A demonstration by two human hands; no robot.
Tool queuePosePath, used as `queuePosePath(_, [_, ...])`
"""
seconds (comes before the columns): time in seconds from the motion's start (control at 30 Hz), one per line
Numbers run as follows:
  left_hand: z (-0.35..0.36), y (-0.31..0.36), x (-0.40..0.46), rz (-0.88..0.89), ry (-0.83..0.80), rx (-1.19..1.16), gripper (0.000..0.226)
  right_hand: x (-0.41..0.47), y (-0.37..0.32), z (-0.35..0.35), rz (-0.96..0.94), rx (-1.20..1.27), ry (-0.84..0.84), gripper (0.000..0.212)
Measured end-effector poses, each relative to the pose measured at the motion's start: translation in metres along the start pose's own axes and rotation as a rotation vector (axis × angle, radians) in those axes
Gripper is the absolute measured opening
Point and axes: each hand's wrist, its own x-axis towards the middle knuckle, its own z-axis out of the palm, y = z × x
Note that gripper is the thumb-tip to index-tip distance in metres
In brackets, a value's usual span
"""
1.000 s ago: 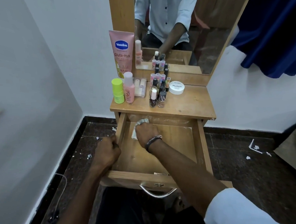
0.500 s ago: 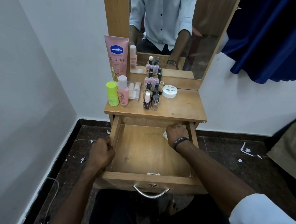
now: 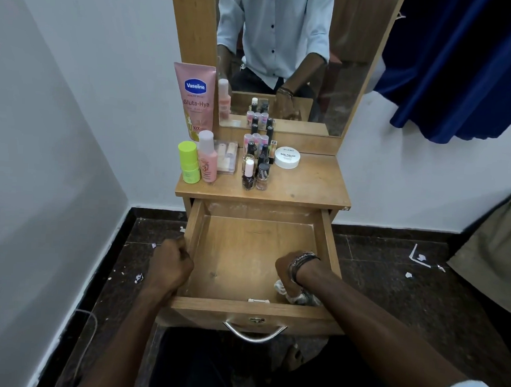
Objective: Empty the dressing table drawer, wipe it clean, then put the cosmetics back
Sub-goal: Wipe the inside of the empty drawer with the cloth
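Most of the white cloth point(image 3: 284, 290) lies hidden under our right hand point(image 3: 288, 270). We cannot see our left hand's point(image 3: 170, 263) fingertips past the drawer's point(image 3: 241, 310) left wall. Small print on the Vaseline tube point(image 3: 195, 100) and the nail polish bottles point(image 3: 256, 163) is unreadable. The mirror point(image 3: 286, 54) runs past the top edge.

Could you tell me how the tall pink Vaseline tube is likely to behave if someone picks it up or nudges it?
The Vaseline tube stands tall and narrow against the mirror frame, so a nudge would probably tip it. It looks like soft plastic, likely yielding under a squeeze. Probably unbreakable if dropped.
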Motion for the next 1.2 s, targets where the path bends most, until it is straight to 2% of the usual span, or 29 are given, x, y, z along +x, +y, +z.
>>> queuePosePath(0.3, [-0.002,0.005,-0.002,-0.019,-0.008,0.010,0.015,0.020,0.008,-0.005,-0.038,0.056,-0.027,0.027])
queuePosePath(0.47, [-0.001,0.000,0.002,-0.018,-0.010,0.015,0.013,0.025,-0.021,-0.010,-0.097,0.056,0.079,0.020])
queuePosePath(0.67, [-0.004,0.003,-0.001,-0.019,-0.023,-0.012,0.015,0.033,-0.075,-0.036,-0.295,0.129,0.173,0.014])
queuePosePath(0.77, [-0.006,0.004,-0.002,-0.020,-0.015,-0.012,0.014,0.037,-0.097,-0.046,-0.327,0.191,0.229,0.031])
queuePosePath(0.83, [-0.005,0.003,-0.001,-0.028,-0.020,-0.015,0.019,0.038,-0.103,-0.050,-0.336,0.242,0.230,0.030])
queuePosePath(0.93, [-0.006,0.004,-0.001,-0.021,-0.039,-0.025,0.010,0.037,-0.106,-0.050,-0.385,0.324,0.255,0.038])
queuePosePath(1.0, [-0.005,0.004,-0.001,-0.021,-0.042,-0.032,0.012,0.036,-0.106,-0.045,-0.414,0.403,0.282,0.041])
queuePosePath(1.1, [-0.005,0.006,-0.002,-0.029,-0.023,-0.012,0.029,0.039,-0.103,-0.041,-0.420,0.510,0.240,0.037])
queuePosePath(1.2, [-0.005,0.005,-0.002,-0.034,-0.020,-0.005,0.029,0.048,-0.104,-0.036,-0.385,0.600,0.213,0.018])
